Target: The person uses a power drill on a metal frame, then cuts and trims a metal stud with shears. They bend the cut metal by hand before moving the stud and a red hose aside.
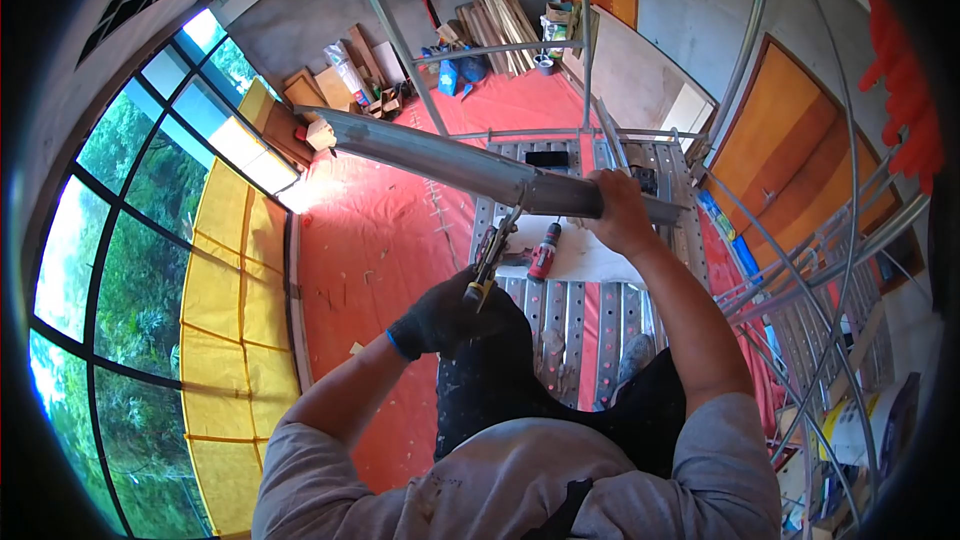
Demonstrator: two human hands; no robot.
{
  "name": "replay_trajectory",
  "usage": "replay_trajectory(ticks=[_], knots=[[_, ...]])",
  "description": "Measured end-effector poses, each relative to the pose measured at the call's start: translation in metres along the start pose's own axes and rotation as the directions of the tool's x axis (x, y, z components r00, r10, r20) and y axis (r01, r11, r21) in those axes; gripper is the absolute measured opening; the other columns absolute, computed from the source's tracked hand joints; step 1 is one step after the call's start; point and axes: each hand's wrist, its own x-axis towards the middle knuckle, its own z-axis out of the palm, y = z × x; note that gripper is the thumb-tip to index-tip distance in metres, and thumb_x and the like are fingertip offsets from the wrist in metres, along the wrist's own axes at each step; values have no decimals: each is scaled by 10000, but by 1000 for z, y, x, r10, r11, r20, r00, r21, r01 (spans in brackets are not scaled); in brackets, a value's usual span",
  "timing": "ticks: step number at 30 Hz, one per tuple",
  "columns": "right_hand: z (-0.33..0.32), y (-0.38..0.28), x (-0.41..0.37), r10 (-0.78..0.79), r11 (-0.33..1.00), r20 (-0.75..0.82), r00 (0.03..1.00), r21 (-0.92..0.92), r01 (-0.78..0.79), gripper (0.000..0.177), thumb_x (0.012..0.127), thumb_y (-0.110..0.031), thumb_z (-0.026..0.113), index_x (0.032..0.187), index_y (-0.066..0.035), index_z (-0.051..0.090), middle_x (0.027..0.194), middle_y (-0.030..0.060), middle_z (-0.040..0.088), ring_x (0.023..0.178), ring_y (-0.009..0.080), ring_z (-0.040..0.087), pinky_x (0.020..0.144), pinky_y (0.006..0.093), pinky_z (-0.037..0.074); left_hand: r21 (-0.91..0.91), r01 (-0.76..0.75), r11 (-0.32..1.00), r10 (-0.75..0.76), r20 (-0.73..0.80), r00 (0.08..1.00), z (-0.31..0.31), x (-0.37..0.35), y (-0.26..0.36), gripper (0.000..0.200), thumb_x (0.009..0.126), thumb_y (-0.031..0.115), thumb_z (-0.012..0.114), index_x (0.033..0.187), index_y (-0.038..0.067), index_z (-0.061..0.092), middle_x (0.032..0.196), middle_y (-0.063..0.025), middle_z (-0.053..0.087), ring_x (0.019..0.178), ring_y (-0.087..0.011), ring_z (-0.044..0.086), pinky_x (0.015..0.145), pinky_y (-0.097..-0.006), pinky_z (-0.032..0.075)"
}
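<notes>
My left hand, in a dark glove with a blue cuff, is closed round a pair of metal snips with a yellow-marked handle. Their jaws reach the lower edge of a long grey metal channel. My bare right hand grips this channel near its right end. It slants across in front of me, its far end out to the left. Below it, a red cordless drill lies on a white sheet. A dark flat object like a phone lies beyond the channel.
I am on a perforated metal scaffold platform, with scaffold tubes ahead and cables at the right. Red sheeting covers the floor below. Windows with yellow covering line the left. Wooden strips lean against the back wall.
</notes>
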Motion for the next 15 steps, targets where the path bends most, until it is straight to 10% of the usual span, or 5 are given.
replay_trajectory(ticks=[4, 7, 11, 15], knots=[[-11, -13, 8, -22, 999, -71, 997, 26, 24, 406, 733, -157, 737, 1107, -97, 589, 957, 104, 642, 944, 351, 626, 796, 515, 454, -215, 60, 975, -63, -6, 998, 1, 2, -11, 481, 874, 119, 785, 1298, 51, 566, 1005, -29, 648, 928, -118, 629, 786, -323, 529], [-15, 0, 10, -63, 997, -55, 996, -42, 61, 421, 702, -117, 739, 1093, -94, 585, 929, 98, 645, 905, 349, 628, 766, 513, 456, 114, 226, 967, -213, -120, 970, 6, 16, -4, 454, 865, 178, 788, 1254, 53, 590, 940, -44, 672, 872, -131, 646, 763, -333, 536], [-10, -2, 6, -38, 998, -116, 993, -50, 32, 446, 670, -83, 744, 1085, -93, 582, 921, 99, 641, 906, 343, 627, 755, 501, 449, 251, -135, 958, 172, -130, 977, 4, 20, -28, 423, 849, 227, 791, 1196, 59, 616, 894, -73, 681, 803, -153, 656, 733, -342, 537], [-6, 0, 4, -17, 998, -95, 995, -56, 12, 463, 666, -74, 743, 1097, -98, 574, 929, 91, 634, 913, 336, 620, 775, 495, 437, 219, -33, 975, 71, -165, 984, 6, 19, -21, 410, 845, 267, 748, 1178, 68, 614, 918, -161, 675, 841, -321, 676, 737, -439, 544]])
